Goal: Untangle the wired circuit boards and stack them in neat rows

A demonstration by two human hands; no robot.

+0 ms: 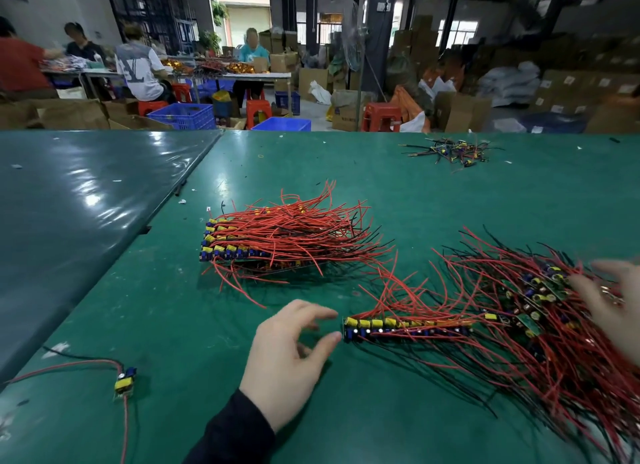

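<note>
- A stacked block of boards [239, 247] and one stray board [124, 382] lie apart on the green table [156, 290].
- Left hand [289, 356], fingers spread, nearly touches the row of boards [407, 327]; blurred right hand [613, 301] rests spread on the tangled pile [540, 311].

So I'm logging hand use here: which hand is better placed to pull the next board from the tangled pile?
Probably the right hand: it already rests open on the tangled pile. The left hand hovers open at the near end of the lined-up row, better placed to steady it.
</note>
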